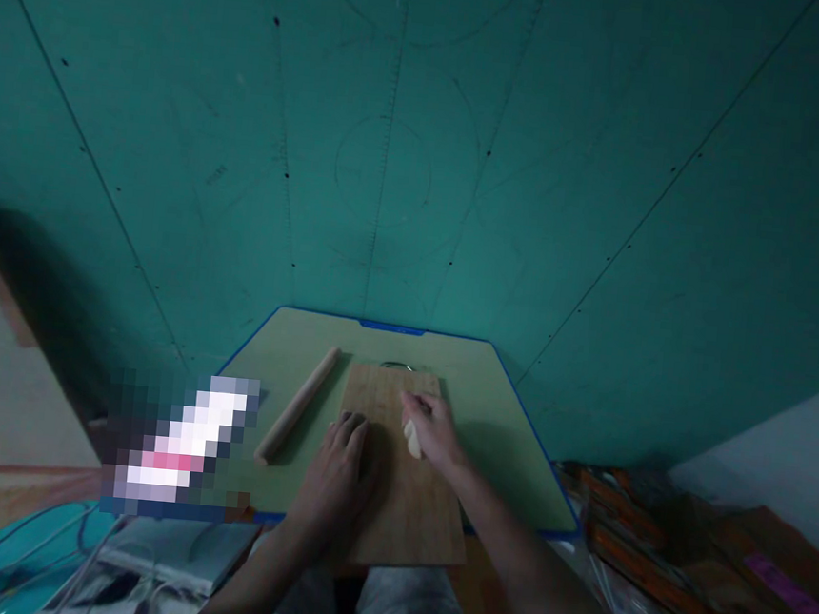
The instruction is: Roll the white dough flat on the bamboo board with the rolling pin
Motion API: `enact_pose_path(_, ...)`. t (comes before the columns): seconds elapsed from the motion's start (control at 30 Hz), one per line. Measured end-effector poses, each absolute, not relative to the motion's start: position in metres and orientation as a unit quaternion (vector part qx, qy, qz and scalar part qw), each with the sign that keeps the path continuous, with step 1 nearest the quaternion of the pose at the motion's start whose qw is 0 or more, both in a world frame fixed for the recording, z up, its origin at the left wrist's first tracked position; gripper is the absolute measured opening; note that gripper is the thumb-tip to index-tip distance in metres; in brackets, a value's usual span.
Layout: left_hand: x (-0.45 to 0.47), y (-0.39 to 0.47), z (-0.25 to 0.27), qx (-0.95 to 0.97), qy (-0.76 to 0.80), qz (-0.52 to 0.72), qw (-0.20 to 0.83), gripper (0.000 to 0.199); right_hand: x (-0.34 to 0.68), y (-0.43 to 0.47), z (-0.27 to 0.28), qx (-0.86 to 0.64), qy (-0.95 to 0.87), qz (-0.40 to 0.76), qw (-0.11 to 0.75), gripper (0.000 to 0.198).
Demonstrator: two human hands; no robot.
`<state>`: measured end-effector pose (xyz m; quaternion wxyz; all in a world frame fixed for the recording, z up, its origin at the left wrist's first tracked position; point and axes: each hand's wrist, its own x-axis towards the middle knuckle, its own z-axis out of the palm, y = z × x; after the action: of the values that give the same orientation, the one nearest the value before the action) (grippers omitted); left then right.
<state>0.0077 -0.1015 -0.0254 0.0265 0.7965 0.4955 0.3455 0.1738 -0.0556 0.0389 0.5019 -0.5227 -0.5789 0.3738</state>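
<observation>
A wooden cutting board (382, 496) lies lengthwise in front of me, its near end sticking out past the table edge. Over the right half of it, my right hand (432, 424) is closed on a pale, soft-looking lump of dough (413, 439); part of the lump is hidden under the fingers. My left hand (337, 458) is at the board's left edge, with bent fingers holding it there. Left of the board, a wooden rolling pin (298, 406) lies at a slant, touched by neither hand.
The light table (514, 421) has a blue rim and stands against a green wall (419, 203). A pixelated patch (186, 445) covers something at its left side. Cables and a grey box (165, 553) are at lower left. Cardboard and plastic packaging (703, 562) lie at right.
</observation>
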Motion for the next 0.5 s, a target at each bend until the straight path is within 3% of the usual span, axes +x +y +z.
enact_pose_path(0.37, 0.007, -0.105, -0.016, 0.797, 0.489, 0.349, 0.054, 0.026, 0.173, -0.044, 0.056, -0.534, -0.523, 0.439, 0.498, 0.064)
enact_pose_path(0.43, 0.007, -0.105, -0.017, 0.796, 0.491, 0.348, 0.055, 0.027, 0.179, -0.045, 0.057, -0.529, -0.557, 0.401, 0.499, 0.060)
enact_pose_path(0.5, 0.007, -0.105, -0.020, 0.794, 0.495, 0.349, 0.058, 0.028, 0.184, -0.050, 0.050, -0.514, -0.635, 0.328, 0.474, 0.045)
